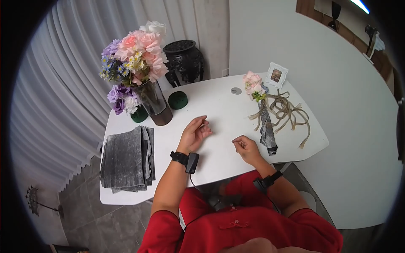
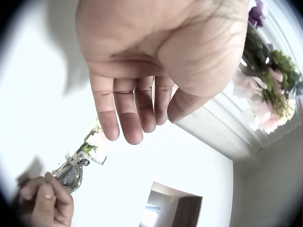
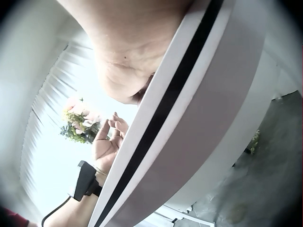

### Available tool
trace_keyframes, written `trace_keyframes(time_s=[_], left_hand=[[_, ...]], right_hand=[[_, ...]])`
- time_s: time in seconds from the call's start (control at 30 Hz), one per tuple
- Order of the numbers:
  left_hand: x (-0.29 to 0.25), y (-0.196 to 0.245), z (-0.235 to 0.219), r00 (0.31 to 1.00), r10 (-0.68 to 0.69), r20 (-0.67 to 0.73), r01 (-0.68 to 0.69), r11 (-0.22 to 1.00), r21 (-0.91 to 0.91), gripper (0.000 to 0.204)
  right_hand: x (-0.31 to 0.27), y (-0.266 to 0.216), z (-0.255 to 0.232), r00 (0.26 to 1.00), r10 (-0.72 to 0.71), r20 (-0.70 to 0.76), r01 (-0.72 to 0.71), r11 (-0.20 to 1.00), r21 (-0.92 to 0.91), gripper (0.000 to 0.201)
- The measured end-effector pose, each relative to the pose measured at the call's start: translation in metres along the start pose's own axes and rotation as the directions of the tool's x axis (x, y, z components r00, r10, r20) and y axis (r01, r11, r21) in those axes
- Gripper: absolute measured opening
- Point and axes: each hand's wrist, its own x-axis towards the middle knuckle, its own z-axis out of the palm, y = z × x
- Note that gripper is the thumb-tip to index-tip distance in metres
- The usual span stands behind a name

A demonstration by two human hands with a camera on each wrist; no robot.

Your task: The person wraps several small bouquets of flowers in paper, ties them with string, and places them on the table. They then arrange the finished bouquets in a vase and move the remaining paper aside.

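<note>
In the head view my left hand (image 1: 195, 134) is above the middle of the white table, palm turned inward, fingers loosely bent and holding nothing. The left wrist view shows this hand (image 2: 142, 61) with its fingers slightly apart. My right hand (image 1: 247, 151) is near the table's front edge, loosely curled with thumb and fingertips close together, and nothing shows in it. Nearest to it lies a grey wrapped bundle (image 1: 265, 128), with a pink flower bunch (image 1: 254, 85) at its top. In the right wrist view the table edge hides most of the right hand's fingers.
Grey sheets (image 1: 124, 158) are stacked at the table's left. Behind them stand a tall vase (image 1: 155, 103) of flowers and dark green round blocks (image 1: 178, 100). Tan cords (image 1: 287, 110) lie tangled at the right, below a white photo frame (image 1: 277, 75). A black stand (image 1: 184, 61) is behind the table.
</note>
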Motion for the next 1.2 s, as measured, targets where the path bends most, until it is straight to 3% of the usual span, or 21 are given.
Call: trace_keyframes(time_s=[0.07, 0.13, 0.23, 0.3, 0.43, 0.5, 0.57, 0.6, 0.67, 0.7, 0.77, 0.8, 0.87, 1.03, 1.13, 1.2], left_hand=[[0.002, 0.001, -0.012, 1.000, -0.020, 0.003, 0.020, 0.999, -0.034, 0.028], [0.006, 0.001, -0.023, 0.997, -0.073, 0.009, 0.072, 0.993, 0.091, 0.027], [0.014, 0.000, -0.029, 0.997, -0.073, 0.015, 0.072, 0.996, 0.058, 0.027], [0.017, 0.001, -0.032, 0.997, -0.078, 0.012, 0.077, 0.995, 0.059, 0.027], [0.018, 0.008, -0.040, 0.999, -0.042, -0.027, 0.043, 0.998, 0.035, 0.027], [0.020, 0.011, -0.046, 0.997, -0.010, -0.072, 0.011, 1.000, 0.015, 0.028], [0.021, 0.011, -0.052, 0.988, 0.067, -0.142, -0.070, 0.997, -0.021, 0.027], [0.020, 0.012, -0.053, 0.987, 0.066, -0.145, -0.070, 0.997, -0.021, 0.027], [0.021, 0.011, -0.053, 0.981, 0.077, -0.177, -0.086, 0.995, -0.041, 0.025], [0.021, 0.011, -0.052, 0.982, 0.079, -0.172, -0.088, 0.995, -0.047, 0.025], [0.021, 0.011, -0.050, 0.983, 0.069, -0.170, -0.071, 0.997, -0.005, 0.024], [0.020, 0.011, -0.049, 0.982, 0.076, -0.171, -0.079, 0.997, -0.012, 0.024], [0.019, 0.011, -0.047, 0.983, 0.069, -0.170, -0.067, 0.998, 0.020, 0.023], [0.018, 0.010, -0.045, 0.983, 0.065, -0.170, -0.059, 0.997, 0.041, 0.022], [0.018, 0.010, -0.045, 0.985, 0.067, -0.160, -0.059, 0.997, 0.054, 0.022], [0.018, 0.010, -0.045, 0.985, 0.066, -0.157, -0.057, 0.996, 0.062, 0.022]], right_hand=[[-0.001, -0.008, 0.001, 0.996, 0.078, 0.034, -0.076, 0.995, -0.072, 0.007], [-0.004, -0.012, 0.003, 0.997, 0.072, 0.014, -0.069, 0.985, -0.158, 0.007], [-0.006, -0.023, 0.007, 0.999, 0.039, 0.013, -0.034, 0.962, -0.269, 0.008], [-0.007, -0.022, 0.011, 0.992, -0.121, -0.040, 0.096, 0.915, -0.393, 0.009], [-0.008, -0.033, 0.010, 0.976, -0.196, -0.099, 0.121, 0.858, -0.500, 0.011], [-0.004, -0.034, -0.003, 0.876, -0.457, -0.153, 0.246, 0.697, -0.674, 0.012], [0.001, -0.037, -0.024, 0.825, -0.511, -0.242, 0.152, 0.612, -0.776, 0.017], [0.001, -0.042, -0.036, 0.826, -0.509, -0.241, 0.151, 0.613, -0.776, 0.017], [0.001, -0.049, -0.059, 0.817, -0.498, -0.291, -0.051, 0.440, -0.897, 0.027], [-0.002, -0.048, -0.068, 0.815, -0.502, -0.288, -0.051, 0.433, -0.900, 0.027], [-0.010, -0.044, -0.078, 0.889, -0.253, -0.383, -0.263, 0.401, -0.877, 0.037], [-0.014, -0.044, -0.077, 0.891, -0.258, -0.374, -0.256, 0.395, -0.882, 0.037], [-0.017, -0.045, -0.074, 0.884, 0.016, -0.467, -0.415, 0.485, -0.769, 0.042], [-0.010, -0.048, -0.068, 0.870, 0.104, -0.482, -0.468, 0.482, -0.741, 0.054], [-0.008, -0.055, -0.060, 0.915, 0.179, -0.362, -0.401, 0.506, -0.764, 0.057], [-0.007, -0.058, -0.053, 0.912, 0.271, -0.307, -0.410, 0.616, -0.673, 0.054]])
